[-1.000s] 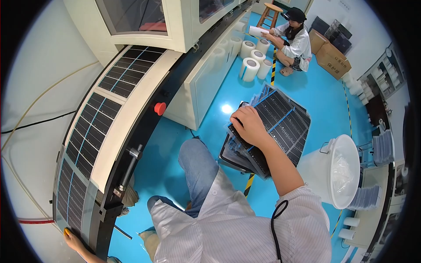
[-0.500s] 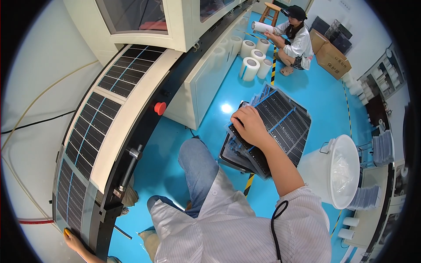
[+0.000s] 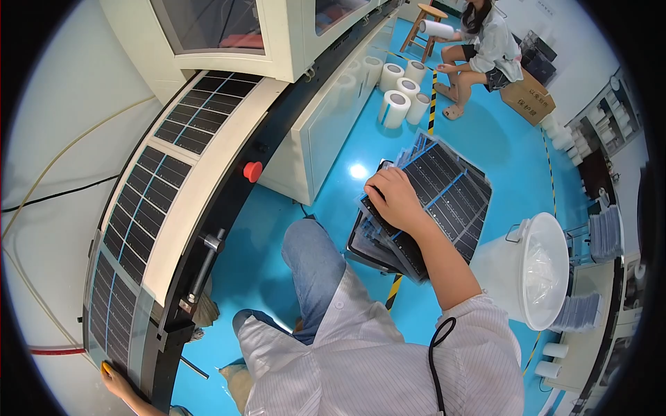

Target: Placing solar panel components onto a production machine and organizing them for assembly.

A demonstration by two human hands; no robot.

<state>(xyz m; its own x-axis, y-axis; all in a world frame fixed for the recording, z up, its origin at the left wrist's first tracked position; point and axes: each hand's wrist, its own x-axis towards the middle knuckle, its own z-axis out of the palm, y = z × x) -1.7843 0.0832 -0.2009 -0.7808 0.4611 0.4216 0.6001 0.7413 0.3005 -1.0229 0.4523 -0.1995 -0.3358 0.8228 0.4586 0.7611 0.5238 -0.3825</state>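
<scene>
My left hand, a yellow cover on one fingertip, is closed at the near edge of a dark gridded panel sheet in clear film. That sheet lies at the near end of a long machine bed, with more dark panels in line beyond it. On my right, my right hand curls its fingers over the left edge of a stack of similar dark sheets, each with a blue stripe. The sheets in the stack lie fanned unevenly. Both hands' undersides are hidden.
A red push button and a metal handle stick out from the machine's side. White film rolls stand on the blue floor. Right of the stack is a white bucket. A person holds a white roll near a wooden stool.
The co-worker has risen from a squat and moved slightly right, the white roll still in hand. Both my hands and the sheets stay where they were.
</scene>
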